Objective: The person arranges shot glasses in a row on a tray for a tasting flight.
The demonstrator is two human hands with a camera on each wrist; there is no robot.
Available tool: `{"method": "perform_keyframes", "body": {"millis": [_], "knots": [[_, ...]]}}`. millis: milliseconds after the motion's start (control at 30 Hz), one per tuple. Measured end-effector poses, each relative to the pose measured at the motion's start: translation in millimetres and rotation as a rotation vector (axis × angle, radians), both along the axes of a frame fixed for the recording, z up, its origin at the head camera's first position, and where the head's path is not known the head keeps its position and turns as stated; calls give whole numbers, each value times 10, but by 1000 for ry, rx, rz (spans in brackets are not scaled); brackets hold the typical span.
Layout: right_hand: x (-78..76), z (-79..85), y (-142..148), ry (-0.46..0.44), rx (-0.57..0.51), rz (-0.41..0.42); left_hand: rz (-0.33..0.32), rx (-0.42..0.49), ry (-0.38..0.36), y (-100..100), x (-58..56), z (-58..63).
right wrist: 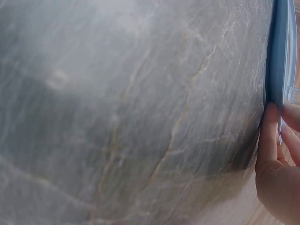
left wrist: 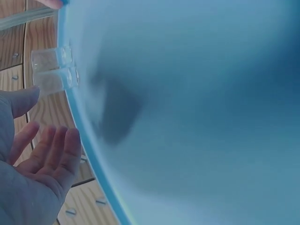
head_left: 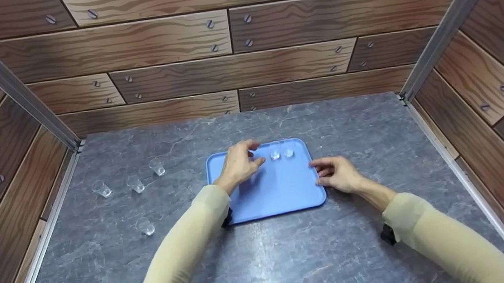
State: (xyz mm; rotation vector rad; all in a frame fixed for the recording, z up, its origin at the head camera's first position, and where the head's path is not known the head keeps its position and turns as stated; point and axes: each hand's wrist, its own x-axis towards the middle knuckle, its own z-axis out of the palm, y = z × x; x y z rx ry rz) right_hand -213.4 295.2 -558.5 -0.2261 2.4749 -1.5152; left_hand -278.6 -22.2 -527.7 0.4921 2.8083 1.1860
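Note:
A blue tray (head_left: 282, 192) lies on the table with two small clear cups, one (head_left: 275, 155) beside the other (head_left: 288, 153), upright near its far edge. Over the tray's left part, my left hand (head_left: 239, 161) is held with loosely bent fingers and nothing between them. The left wrist view shows that hand (left wrist: 35, 180) apart from the nearer cup (left wrist: 51, 80). With thumb and fingers on either side of the rim, my right hand (head_left: 338, 174) pinches the tray's right edge; the right wrist view shows this grip (right wrist: 279, 159) close up.
Left of the tray, several more clear cups stand on the grey marbled table (head_left: 260, 256), the nearest one (head_left: 145, 226) towards the front. Wood-patterned walls (head_left: 176, 80) and metal frame bars (head_left: 435, 35) bound the back and sides.

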Motion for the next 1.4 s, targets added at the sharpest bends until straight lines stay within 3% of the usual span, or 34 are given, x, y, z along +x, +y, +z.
{"method": "perform_keyframes", "body": {"millis": [233, 700, 1067, 1400], "knots": [[-6, 3, 7, -3, 19, 2, -76, -68, 48, -170, 63, 85], [-15, -11, 1, -14, 7, -7, -118, -95, 26, -528, 186, 300], [-10, 1, -2, -18, 4, -11, -83, -55, 3, -1054, 297, 486], [-1, 9, -4, -2, 20, 1, -123, -28, -61, -1545, 453, 499]]}}
